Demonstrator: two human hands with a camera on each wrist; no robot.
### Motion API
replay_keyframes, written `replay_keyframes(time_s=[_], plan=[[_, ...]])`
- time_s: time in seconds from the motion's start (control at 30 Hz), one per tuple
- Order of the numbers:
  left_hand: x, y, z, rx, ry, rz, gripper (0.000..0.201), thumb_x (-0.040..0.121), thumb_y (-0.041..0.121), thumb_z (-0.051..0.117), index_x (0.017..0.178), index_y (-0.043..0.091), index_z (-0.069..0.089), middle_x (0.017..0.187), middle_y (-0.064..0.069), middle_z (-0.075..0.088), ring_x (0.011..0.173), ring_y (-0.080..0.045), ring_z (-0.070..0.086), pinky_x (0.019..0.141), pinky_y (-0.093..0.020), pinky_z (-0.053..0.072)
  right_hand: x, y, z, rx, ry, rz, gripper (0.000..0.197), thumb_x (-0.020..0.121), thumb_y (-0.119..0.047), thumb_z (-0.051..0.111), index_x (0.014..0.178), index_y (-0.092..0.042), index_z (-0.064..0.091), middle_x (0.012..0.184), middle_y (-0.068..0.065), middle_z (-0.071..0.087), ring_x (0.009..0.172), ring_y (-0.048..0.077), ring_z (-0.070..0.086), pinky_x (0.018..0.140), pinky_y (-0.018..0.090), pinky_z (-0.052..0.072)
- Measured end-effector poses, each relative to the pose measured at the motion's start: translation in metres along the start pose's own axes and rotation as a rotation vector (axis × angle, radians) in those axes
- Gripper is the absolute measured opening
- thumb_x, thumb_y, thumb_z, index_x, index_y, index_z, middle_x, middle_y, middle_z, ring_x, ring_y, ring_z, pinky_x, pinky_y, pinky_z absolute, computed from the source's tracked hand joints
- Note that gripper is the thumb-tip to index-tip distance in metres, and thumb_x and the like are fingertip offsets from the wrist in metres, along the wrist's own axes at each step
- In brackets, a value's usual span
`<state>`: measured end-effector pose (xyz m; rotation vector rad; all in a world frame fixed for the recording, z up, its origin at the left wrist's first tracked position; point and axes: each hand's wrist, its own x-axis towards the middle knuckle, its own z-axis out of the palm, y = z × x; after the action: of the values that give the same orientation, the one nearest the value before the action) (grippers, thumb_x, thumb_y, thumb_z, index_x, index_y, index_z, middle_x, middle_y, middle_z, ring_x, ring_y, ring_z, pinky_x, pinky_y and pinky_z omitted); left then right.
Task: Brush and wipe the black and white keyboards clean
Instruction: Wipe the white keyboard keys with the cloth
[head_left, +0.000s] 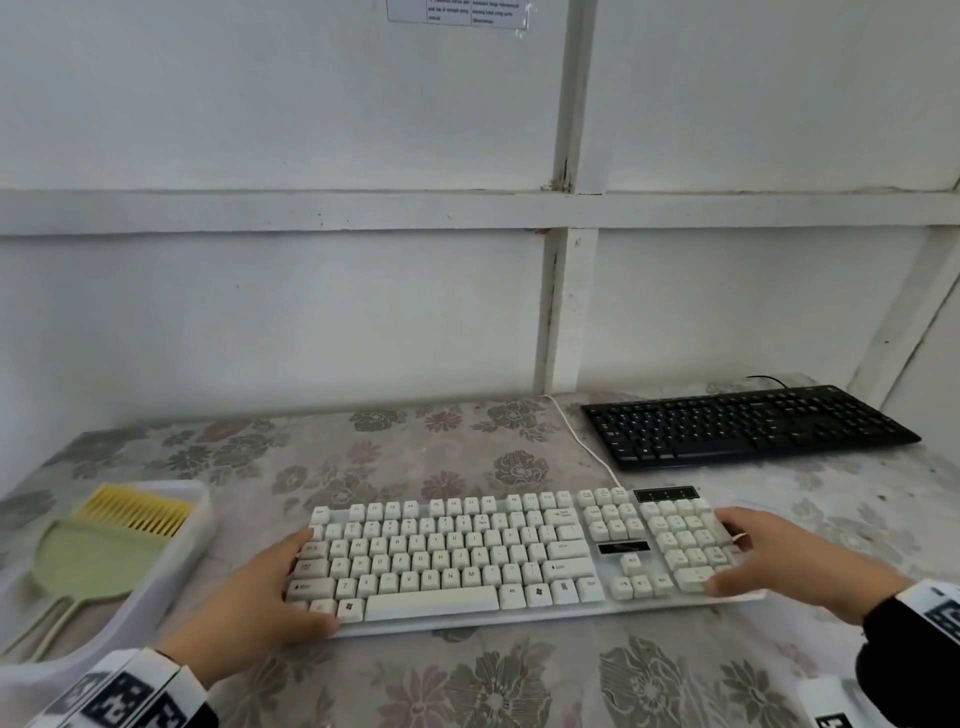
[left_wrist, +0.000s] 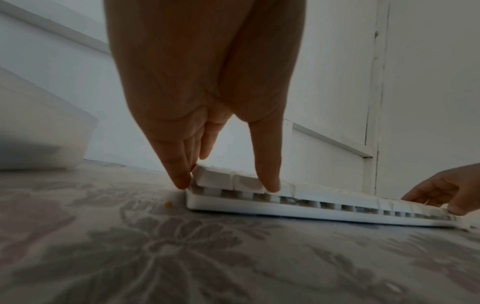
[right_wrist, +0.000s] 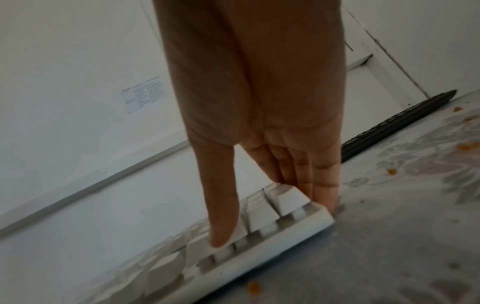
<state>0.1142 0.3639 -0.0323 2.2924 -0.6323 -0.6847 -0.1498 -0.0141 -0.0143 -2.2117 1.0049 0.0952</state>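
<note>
White keyboard (head_left: 467, 558): long axis left-right, keys up; your left hand (head_left: 260, 597) and right hand (head_left: 789, 561) pinched its ends.

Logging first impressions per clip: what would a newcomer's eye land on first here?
The white keyboard at the front centre of the floral tablecloth, with the left hand and right hand holding its two ends, thumbs on the keys. Next, the black keyboard at the back right by the wall. Then the yellow-bristled brush and green dustpan in a translucent tray on the left.
</note>
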Motion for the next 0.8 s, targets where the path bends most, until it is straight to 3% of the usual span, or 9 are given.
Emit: replay_keyframes(time_s=[0.17, 0.3, 0.53, 0.57, 0.67, 0.8], plan=[[-0.005, -0.008, -0.007, -0.015, 0.047, -0.035, 0.133, 0.032, 0.050, 0.082, 0.147, 0.020, 0.022, 0.145, 0.000, 0.038, 0.127, -0.016, 0.043, 0.111, -0.035, 0.034, 0.004, -0.016, 0.014, 0.056, -0.014, -0.050, 0.046, 0.068, -0.010, 0.082, 0.105, -0.024, 0.058, 0.095, -0.008, 0.067, 0.086, 0.006, 0.063, 0.065, 0.015, 0.043], [-0.004, -0.011, -0.010, -0.003, 0.133, -0.093, 0.109, 0.059, 0.021, 0.088, 0.147, 0.014, 0.022, 0.144, -0.004, 0.038, 0.121, -0.017, 0.043, 0.109, -0.031, 0.032, 0.013, -0.031, 0.021, 0.058, -0.027, -0.108, 0.043, 0.068, -0.009, 0.081, 0.101, -0.026, 0.059, 0.092, -0.011, 0.067, 0.081, -0.001, 0.062, 0.058, 0.006, 0.039], [-0.004, 0.002, -0.017, 0.003, 0.217, -0.148, 0.103, 0.062, 0.004, 0.084, 0.146, 0.008, 0.024, 0.144, -0.010, 0.040, 0.125, -0.024, 0.043, 0.107, -0.032, 0.031, 0.038, -0.049, 0.026, 0.068, -0.027, -0.144, 0.046, 0.063, -0.011, 0.084, 0.103, -0.023, 0.063, 0.095, -0.008, 0.072, 0.089, 0.009, 0.067, 0.079, 0.022, 0.050], [-0.004, 0.005, -0.017, -0.002, 0.225, -0.148, 0.100, 0.063, 0.002, 0.083, 0.145, 0.008, 0.025, 0.143, -0.010, 0.041, 0.122, -0.023, 0.045, 0.107, -0.032, 0.031, 0.041, -0.052, 0.027, 0.068, -0.032, -0.153, 0.046, 0.064, -0.011, 0.084, 0.104, -0.023, 0.063, 0.096, -0.009, 0.071, 0.089, 0.008, 0.067, 0.077, 0.021, 0.051], [-0.001, 0.010, -0.020, -0.016, 0.243, -0.150, 0.093, 0.065, -0.004, 0.079, 0.143, 0.006, 0.029, 0.138, -0.011, 0.046, 0.106, -0.016, 0.046, 0.104, -0.031, 0.033, 0.048, -0.062, 0.028, 0.077, -0.049, -0.165, 0.042, 0.069, -0.011, 0.081, 0.103, -0.025, 0.061, 0.096, -0.010, 0.069, 0.083, 0.004, 0.065, 0.056, 0.009, 0.043], [0.009, 0.012, -0.024, -0.031, 0.264, -0.160, 0.087, 0.063, -0.006, 0.079, 0.139, 0.003, 0.036, 0.132, -0.013, 0.051, 0.098, -0.015, 0.045, 0.101, -0.031, 0.036, 0.064, -0.066, 0.031, 0.095, -0.052, -0.157, 0.044, 0.067, -0.010, 0.082, 0.106, -0.019, 0.063, 0.095, -0.007, 0.072, 0.087, 0.009, 0.068, 0.078, 0.022, 0.050]])
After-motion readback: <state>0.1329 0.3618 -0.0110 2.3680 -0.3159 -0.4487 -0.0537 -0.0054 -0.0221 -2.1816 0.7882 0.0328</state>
